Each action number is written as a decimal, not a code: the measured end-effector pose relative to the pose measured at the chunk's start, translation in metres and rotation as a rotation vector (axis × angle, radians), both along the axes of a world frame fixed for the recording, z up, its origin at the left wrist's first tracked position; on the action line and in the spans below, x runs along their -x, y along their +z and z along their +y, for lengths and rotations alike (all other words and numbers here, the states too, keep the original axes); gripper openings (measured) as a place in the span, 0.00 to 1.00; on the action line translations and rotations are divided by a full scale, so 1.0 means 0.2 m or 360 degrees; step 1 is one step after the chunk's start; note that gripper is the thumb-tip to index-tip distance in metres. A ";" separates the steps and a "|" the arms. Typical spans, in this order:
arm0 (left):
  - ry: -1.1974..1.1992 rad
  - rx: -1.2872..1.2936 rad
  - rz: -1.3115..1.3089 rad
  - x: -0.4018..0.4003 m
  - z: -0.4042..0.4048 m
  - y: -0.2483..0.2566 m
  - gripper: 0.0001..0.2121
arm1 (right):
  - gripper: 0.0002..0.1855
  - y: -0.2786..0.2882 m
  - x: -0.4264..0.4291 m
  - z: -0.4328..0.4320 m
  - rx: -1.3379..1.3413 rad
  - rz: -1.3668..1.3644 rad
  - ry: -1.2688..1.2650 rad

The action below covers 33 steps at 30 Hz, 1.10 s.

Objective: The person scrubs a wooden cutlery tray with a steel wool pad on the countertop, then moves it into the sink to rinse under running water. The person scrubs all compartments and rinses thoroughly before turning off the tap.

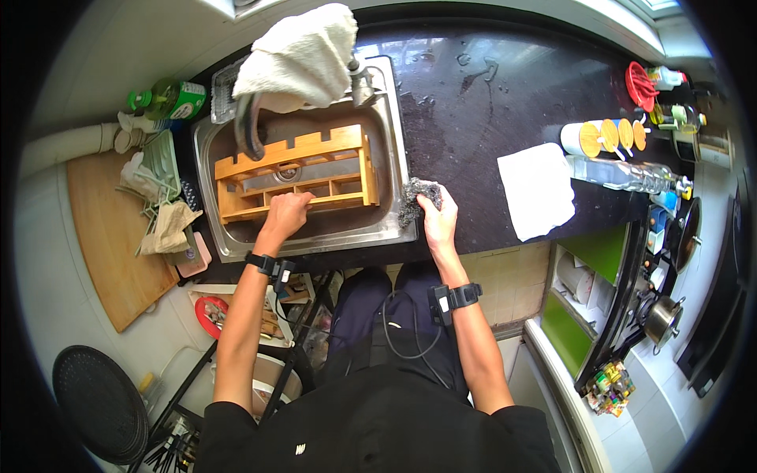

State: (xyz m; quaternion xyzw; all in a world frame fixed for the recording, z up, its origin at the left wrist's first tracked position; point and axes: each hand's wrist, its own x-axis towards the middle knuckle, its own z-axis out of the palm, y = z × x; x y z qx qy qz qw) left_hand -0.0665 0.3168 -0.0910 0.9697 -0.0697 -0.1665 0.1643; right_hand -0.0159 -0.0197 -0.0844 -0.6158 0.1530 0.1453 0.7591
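A wooden rack (307, 142) with notched top rails and small compartments rests inside the stainless steel sink (397, 148). My left hand (288, 213) is closed around the rack's near lower rail. At the sink's right rim, my right hand (440, 217) holds a dark scouring pad (409, 204), which looks like steel wool. Over the rack curves the tap spout (248, 133). A white towel (298, 56) drapes over the tap and hides much of it. Part of the drain (287, 173) shows between the rack's rails.
Wet patches mark the black countertop (449, 124). A white cloth (537, 192) lies to the right, beside a glass bottle (627, 174) and wooden-lidded jars (591, 139). Left of the sink are a green dish-soap bottle (174, 99), a folded drying rack (162, 159) and a wooden board (112, 236).
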 end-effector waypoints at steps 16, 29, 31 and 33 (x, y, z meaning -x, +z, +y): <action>0.0163 0.0641 0.0530 -0.24 0.17 0.47 0.09 | 0.12 -0.15 0.00 -0.04 -0.0576 0.0662 0.0250; 0.0160 0.0934 0.0796 -0.37 0.23 0.36 0.12 | 0.20 -0.01 0.12 0.05 -0.1094 0.0996 0.0447; 0.0296 0.0838 0.0965 -0.38 0.28 0.31 0.14 | 0.20 0.02 0.14 0.09 -0.1092 0.1007 0.0371; 0.0292 0.0887 0.0947 -0.39 0.30 0.27 0.15 | 0.19 0.05 0.14 0.13 -0.1038 0.1020 0.0330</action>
